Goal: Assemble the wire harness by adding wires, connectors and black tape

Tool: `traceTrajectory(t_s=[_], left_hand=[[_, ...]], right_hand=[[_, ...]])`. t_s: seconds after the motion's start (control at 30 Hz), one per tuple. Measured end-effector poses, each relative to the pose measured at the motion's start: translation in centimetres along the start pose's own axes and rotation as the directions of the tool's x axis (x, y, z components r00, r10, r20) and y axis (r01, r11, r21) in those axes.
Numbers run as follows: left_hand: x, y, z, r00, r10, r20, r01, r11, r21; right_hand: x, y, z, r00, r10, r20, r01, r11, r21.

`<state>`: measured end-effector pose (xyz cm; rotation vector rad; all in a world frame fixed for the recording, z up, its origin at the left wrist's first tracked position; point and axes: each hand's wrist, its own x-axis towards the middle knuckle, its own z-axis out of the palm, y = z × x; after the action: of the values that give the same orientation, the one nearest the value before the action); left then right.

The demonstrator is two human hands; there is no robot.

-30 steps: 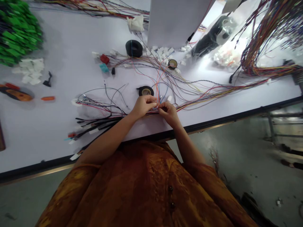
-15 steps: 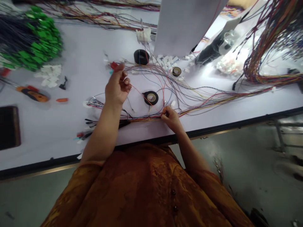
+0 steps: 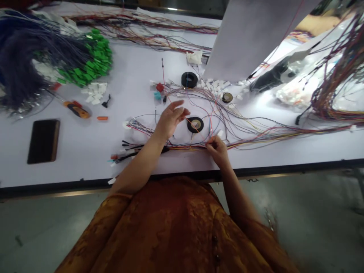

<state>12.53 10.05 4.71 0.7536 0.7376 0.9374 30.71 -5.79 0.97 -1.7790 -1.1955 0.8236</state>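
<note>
My left hand (image 3: 173,120) is raised above the table, thumb and fingers pinched on a thin red wire (image 3: 195,127). One stretch of this wire slants down to my right hand, and what looks like its free end, with a small metal terminal (image 3: 162,62), sticks out beyond my left fingers. My right hand (image 3: 218,150) pinches wire at the long wire bundle (image 3: 184,147) near the table's front edge; the exact strands are hidden by the fingers. Between the hands lies a roll of black tape (image 3: 200,128). Red (image 3: 160,87) and teal connectors (image 3: 157,95) lie beyond my left hand.
Further tape rolls (image 3: 189,80) (image 3: 227,98) lie behind. To the left are a phone (image 3: 43,141), an orange-black screwdriver (image 3: 78,110) and green connectors (image 3: 95,60). A grey upright panel (image 3: 241,41) stands at the back; hanging wires (image 3: 324,91) are at right.
My left hand has come back from the red connector toward my right hand, sliding along the red wire. My right hand stays at the bundle. The camera view has swung left.
</note>
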Motion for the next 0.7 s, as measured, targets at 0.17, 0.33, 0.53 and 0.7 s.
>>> traceTrajectory(t_s=[0.17, 0.33, 0.53, 0.7], left_hand=[[-3.1, -5.2, 3.3, 0.952, -0.297, 0.07, 0.288, 0.951, 0.113], [-3.5, -6.5, 4.9, 0.93, -0.366, 0.027, 0.349, 0.905, 0.245], [-2.6, -6.0, 5.4, 0.901, -0.434, 0.006, 0.423, 0.882, 0.206], [-2.2, -6.1, 5.3, 0.853, -0.518, 0.07, 0.492, 0.841, 0.225]], right_hand=[[-0.8, -0.3, -0.7, 0.997, -0.068, -0.025, 0.067, 0.997, -0.03], [0.5, 0.0, -2.7, 0.994, -0.09, -0.061, 0.068, 0.951, -0.303], [2.4, -0.6, -1.9, 0.995, 0.095, 0.02, -0.062, 0.779, -0.624], [2.2, -0.2, -1.6, 0.995, 0.087, -0.052, -0.101, 0.826, -0.555]])
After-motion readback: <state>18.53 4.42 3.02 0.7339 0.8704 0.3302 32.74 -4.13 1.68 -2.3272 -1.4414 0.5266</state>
